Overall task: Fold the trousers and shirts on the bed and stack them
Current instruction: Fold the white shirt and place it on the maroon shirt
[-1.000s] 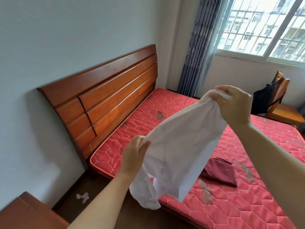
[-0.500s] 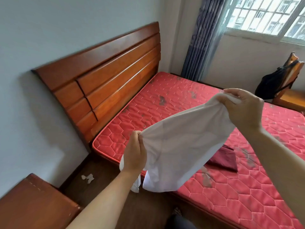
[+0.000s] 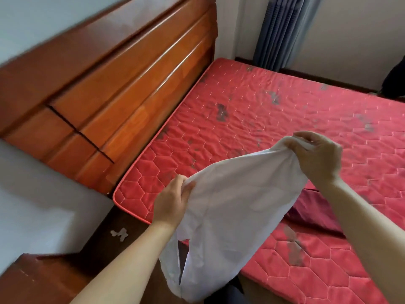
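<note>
Wooden headboard [image 3: 122, 84], grey curtain [image 3: 282, 29], white paper scrap [image 3: 119, 233] on dark floor [image 3: 98, 245].

The white garment [image 3: 236, 216] hides much of a maroon garment [image 3: 306, 207] lying on the mattress [image 3: 263, 106]. A black object [image 3: 395, 81] is cut off by the right edge. The white scrap [image 3: 119, 234] on the floor is too small to identify.

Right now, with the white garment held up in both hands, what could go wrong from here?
The lower end of the white garment hangs past the mattress edge, so it may brush the floor near the paper scrap.
The left hand and right hand grip bunched cloth; laid down like this, it could crease.
It may land on the dark red garment and disturb it.
</note>
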The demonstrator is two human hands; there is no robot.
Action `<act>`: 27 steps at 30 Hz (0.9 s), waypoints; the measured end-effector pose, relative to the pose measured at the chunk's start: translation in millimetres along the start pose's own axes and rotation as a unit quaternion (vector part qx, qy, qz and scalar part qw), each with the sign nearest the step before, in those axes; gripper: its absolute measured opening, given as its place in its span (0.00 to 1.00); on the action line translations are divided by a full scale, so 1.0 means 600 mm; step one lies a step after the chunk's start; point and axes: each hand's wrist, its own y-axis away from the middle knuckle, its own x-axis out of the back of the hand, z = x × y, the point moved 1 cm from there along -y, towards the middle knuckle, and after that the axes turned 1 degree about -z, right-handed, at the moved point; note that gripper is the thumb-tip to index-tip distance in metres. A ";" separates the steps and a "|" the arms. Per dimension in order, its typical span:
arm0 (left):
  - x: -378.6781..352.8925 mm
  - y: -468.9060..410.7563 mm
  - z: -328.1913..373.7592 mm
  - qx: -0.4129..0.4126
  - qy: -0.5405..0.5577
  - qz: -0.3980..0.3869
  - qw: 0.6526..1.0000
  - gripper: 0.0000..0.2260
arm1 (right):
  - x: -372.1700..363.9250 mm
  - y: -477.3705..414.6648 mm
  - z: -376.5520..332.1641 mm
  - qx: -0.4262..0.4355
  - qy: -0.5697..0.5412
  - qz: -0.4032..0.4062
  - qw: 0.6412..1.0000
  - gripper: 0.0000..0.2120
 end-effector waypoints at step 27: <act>-0.547 -0.706 -0.403 -0.024 -0.113 -0.071 0.991 0.13 | -0.593 -0.418 0.493 -0.036 0.113 -0.023 0.993 0.08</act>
